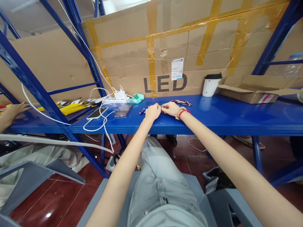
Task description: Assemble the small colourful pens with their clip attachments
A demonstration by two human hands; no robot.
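Note:
My left hand point(153, 111) and my right hand point(169, 109) meet over the front of the blue shelf top point(227, 116). The fingers of both are closed around a small item between them, mostly hidden, with a hint of red. Part of a dark blue and purple object point(142, 111) pokes out left of my left hand. Behind my right hand lies a red and silver metal piece point(182, 102), which looks like a carabiner. A purple thing point(188, 111) shows just past the bracelets on my right wrist.
To the left are a phone point(97, 113) on a white cable, a charger cluster point(120, 94) and a green packet point(137, 98). A lidded paper cup point(210, 86) and an open cardboard box point(251, 93) stand right. Another person's hand point(15, 112) is far left. Cardboard point(127, 69) walls the back.

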